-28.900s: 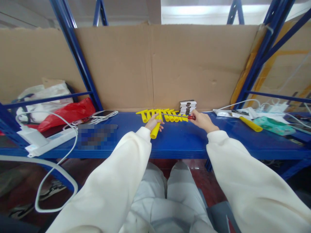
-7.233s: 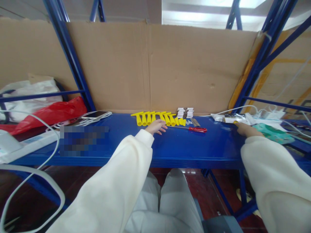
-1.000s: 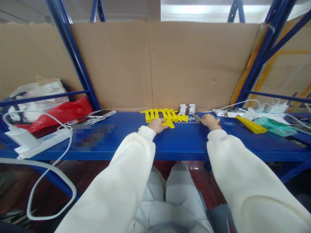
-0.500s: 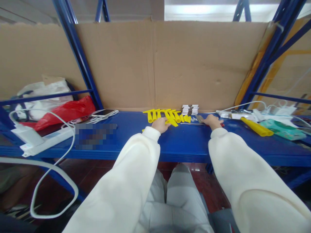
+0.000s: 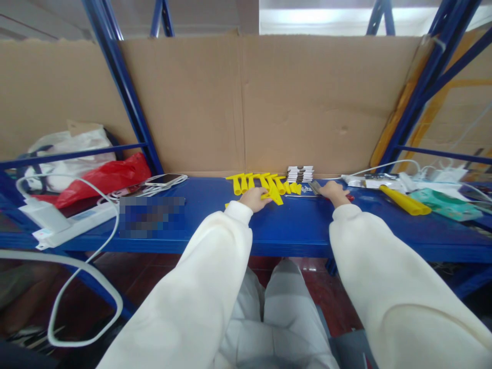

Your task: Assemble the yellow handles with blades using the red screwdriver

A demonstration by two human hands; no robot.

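Note:
My left hand (image 5: 254,199) is closed on a yellow plastic piece (image 5: 275,196) with a flared end, held just in front of a row of similar yellow T-shaped pieces (image 5: 244,183). Further right, my right hand (image 5: 335,192) is closed around a tool with a flat grey metal end (image 5: 316,187); a bit of red shows at its other end by my palm. Between my hands are several small yellow plastic bits (image 5: 293,188) and a thin metal rod (image 5: 295,196). Behind them stands a stack of small white packs with dark bands (image 5: 300,173).
At right on the blue bench (image 5: 292,225) lie a rolled yellow piece (image 5: 405,200), a green packet (image 5: 442,204) and white cables. At left are a white power strip (image 5: 77,223), a phone (image 5: 166,179) and a red bag (image 5: 103,177). Cardboard (image 5: 307,102) walls the back.
The yellow piece in my left hand has turned, its flared end now pointing more toward me. My right hand has barely moved and still holds the metal-ended tool.

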